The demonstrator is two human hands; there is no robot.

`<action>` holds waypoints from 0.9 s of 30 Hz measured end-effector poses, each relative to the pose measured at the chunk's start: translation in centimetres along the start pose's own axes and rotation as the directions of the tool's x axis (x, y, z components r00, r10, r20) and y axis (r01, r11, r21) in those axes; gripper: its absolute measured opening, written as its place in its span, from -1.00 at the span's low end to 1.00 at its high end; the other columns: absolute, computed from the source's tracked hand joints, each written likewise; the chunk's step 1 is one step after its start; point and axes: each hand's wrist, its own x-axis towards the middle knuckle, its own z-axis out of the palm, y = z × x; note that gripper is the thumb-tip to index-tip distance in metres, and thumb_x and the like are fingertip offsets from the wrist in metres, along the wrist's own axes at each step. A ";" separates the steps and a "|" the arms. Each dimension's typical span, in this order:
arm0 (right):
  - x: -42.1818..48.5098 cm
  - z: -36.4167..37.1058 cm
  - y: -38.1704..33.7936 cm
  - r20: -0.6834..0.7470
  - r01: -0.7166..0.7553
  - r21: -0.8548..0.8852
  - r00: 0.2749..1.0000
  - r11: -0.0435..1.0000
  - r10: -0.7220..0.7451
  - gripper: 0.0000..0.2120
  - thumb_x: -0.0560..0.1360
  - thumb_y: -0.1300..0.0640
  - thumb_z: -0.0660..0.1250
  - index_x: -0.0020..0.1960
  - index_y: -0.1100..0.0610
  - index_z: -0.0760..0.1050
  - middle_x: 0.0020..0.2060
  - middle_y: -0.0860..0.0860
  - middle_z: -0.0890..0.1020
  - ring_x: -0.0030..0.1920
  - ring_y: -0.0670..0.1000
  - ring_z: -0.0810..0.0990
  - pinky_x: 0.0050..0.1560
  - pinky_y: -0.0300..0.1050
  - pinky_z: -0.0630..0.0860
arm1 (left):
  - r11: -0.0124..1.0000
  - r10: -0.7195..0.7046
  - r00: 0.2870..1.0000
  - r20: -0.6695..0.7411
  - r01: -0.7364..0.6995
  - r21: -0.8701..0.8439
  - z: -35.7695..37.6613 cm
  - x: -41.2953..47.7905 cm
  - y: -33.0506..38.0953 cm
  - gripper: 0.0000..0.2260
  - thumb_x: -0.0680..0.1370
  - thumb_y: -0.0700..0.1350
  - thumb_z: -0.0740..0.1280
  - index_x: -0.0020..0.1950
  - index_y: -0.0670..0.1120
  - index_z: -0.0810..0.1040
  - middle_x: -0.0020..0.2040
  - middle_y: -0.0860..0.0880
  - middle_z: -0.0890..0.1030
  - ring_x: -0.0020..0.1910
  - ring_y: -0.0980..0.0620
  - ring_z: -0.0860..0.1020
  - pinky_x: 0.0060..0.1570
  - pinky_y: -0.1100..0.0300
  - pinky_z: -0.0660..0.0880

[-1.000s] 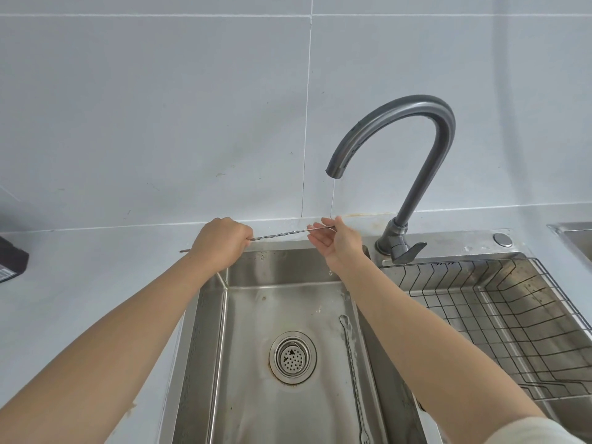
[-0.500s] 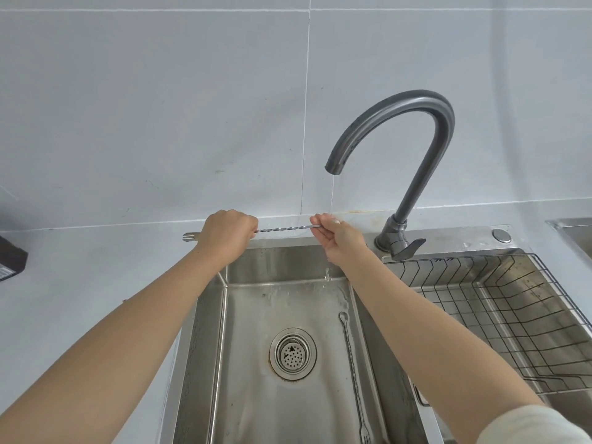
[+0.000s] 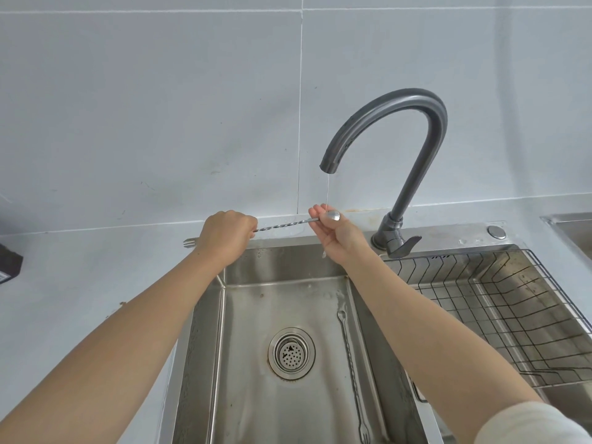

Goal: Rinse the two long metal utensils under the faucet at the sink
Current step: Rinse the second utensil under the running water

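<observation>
A long twisted metal utensil (image 3: 282, 225) is held level above the back rim of the sink (image 3: 205, 315). My left hand (image 3: 226, 236) is a fist around its left part, and a small fork end (image 3: 189, 242) sticks out past it. My right hand (image 3: 336, 233) pinches the right end, where a round spoon bowl (image 3: 333, 215) shows. A thin stream of water falls from the dark grey faucet (image 3: 413, 136) onto that spoon end. The second twisted utensil (image 3: 350, 363) lies along the right side of the sink floor, fork end nearest me.
A round drain strainer (image 3: 291, 353) sits in the middle of the basin. A black wire basket (image 3: 512, 302) fills the sink section on the right. The faucet lever (image 3: 405, 245) is at the faucet's base. A dark object (image 3: 9, 264) rests at the counter's left edge.
The held utensil has slid leftward through my hands: more of the fork end now pokes out left of my fist, and the spoon bowl has come into my right fingers under the stream.
</observation>
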 end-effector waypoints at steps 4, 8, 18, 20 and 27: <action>-0.1 0.3 0.8 -0.081 0.034 0.019 0.996 0.999 -0.032 -0.76 0.61 0.18 0.13 -0.17 0.25 0.43 -0.41 0.06 0.66 -0.37 -0.05 0.67 -0.37 -0.26 0.62 | 0.999 0.033 0.999 -0.012 -0.032 0.003 0.0 0.1 0.8 -0.81 0.58 -0.17 0.18 0.00 -0.18 0.57 -0.06 -0.19 0.65 -0.18 -0.15 0.46 -0.22 0.16 0.27; -0.3 1.0 1.0 -0.111 0.040 -0.008 0.993 0.999 -0.041 -0.65 0.63 0.08 0.05 -0.19 0.25 0.42 -0.25 0.12 0.58 -0.32 0.00 0.64 -0.32 -0.23 0.62 | 0.998 0.058 0.998 -0.009 -0.058 0.005 -0.1 0.5 1.8 -0.82 0.58 -0.20 0.17 0.00 -0.19 0.56 -0.05 -0.20 0.64 -0.13 -0.19 0.51 -0.22 0.16 0.27; -0.7 1.1 0.9 -0.091 0.041 -0.160 0.994 0.986 -0.057 -0.74 0.62 0.22 0.11 -0.23 0.23 0.38 -0.40 0.10 0.59 -0.46 -0.02 0.64 -0.36 -0.22 0.62 | 0.997 0.080 0.997 0.000 -0.080 0.010 0.2 0.8 2.5 -0.81 0.59 -0.17 0.17 0.05 -0.17 0.56 -0.02 -0.18 0.64 -0.08 -0.20 0.53 -0.21 0.12 0.31; -0.8 1.4 1.0 -0.106 0.028 -0.176 0.993 0.984 -0.047 -0.69 0.64 0.17 0.03 -0.22 0.23 0.37 -0.38 0.12 0.58 -0.39 0.02 0.63 -0.35 -0.21 0.61 | 0.995 0.095 0.996 -0.001 -0.095 0.012 0.3 0.9 2.8 -0.81 0.59 -0.17 0.17 0.05 -0.17 0.56 -0.02 -0.18 0.64 -0.03 -0.21 0.55 -0.20 0.10 0.34; -1.1 0.9 0.6 0.019 0.124 -0.183 0.992 0.975 -0.122 -0.83 0.52 0.39 0.23 -0.21 0.22 0.43 -0.43 0.02 0.63 -0.41 -0.09 0.66 -0.29 -0.28 0.62 | 0.997 0.057 0.998 0.007 -0.057 -0.056 0.0 1.3 3.3 -0.81 0.59 -0.18 0.17 0.02 -0.20 0.56 -0.09 -0.20 0.63 -0.22 -0.13 0.37 -0.23 0.12 0.29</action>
